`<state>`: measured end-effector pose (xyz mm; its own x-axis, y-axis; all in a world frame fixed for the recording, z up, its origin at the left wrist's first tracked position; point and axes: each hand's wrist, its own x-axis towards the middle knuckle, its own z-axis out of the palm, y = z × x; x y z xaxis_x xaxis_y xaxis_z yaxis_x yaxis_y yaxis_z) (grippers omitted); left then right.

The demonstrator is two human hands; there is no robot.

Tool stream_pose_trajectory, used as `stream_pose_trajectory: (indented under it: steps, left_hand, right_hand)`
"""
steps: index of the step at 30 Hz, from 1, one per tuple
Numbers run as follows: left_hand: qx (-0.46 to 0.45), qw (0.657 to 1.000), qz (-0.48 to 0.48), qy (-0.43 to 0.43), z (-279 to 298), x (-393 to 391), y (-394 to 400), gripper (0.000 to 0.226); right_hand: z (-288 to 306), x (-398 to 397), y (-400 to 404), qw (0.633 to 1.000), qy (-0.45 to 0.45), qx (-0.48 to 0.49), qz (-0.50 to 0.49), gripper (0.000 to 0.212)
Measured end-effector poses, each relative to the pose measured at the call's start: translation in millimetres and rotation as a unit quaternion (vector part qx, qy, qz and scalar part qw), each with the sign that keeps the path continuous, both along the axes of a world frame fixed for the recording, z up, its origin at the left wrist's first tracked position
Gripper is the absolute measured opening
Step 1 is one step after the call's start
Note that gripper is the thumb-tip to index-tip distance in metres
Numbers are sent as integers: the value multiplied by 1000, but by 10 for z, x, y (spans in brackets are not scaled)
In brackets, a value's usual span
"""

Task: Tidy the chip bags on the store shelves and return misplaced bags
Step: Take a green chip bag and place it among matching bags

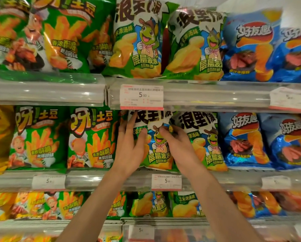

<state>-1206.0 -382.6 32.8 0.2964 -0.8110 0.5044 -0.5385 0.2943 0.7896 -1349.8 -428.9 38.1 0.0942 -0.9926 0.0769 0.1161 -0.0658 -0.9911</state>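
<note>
— Where's the turtle chip bag [156,145]?
— Middle shelf [216,179], upright, between both hands.
— Gripped?
— Left hand [130,147] lies flat, fingers spread, on its left edge; right hand [177,145] pinches its upper right — a matching bag [204,140] stands just right.

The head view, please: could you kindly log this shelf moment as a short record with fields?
setting: store shelves stocked with chip bags
handled item: green-and-white turtle-cartoon chip bag, middle shelf
left hand: flat on the bag's left side
right hand: fingers on the bag's upper right
left neighbours: green fries-picture bags
right neighbours: blue glossy bags
price tag: below the bag, reads 5-something
</note>
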Motion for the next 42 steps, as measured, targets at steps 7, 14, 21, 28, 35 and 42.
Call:
stream_pose_trajectory:
  steps: [7, 14, 21, 28, 35, 42]
  left_hand:
    - [4, 998, 30, -62, -56, 1, 5, 62]
    - [-9, 990, 87, -109, -113, -61, -72, 63]
    - [47, 980, 111, -157, -16, -149, -132, 77]
    - [-25, 976, 139, -166, -91, -160, -141, 74]
    - [-45, 962, 181, -201, -106, -186, -144, 75]
    - [-8, 941, 210, -264, -165, -175, -211, 75]
  right_hand:
    - [21, 47, 35, 985, 143, -84, -41, 49]
    - [151, -331, 125, 920, 306, -232, -76, 62]
    - [-74, -648, 84, 801, 497, -249, -221, 85]
    - [-128, -699, 46, 800, 525, -202, -209, 93]
    - [-137, -713, 34, 814, 480, -230, -234, 81]
    - [-250, -676, -5, 807, 461, -265, -256, 75]
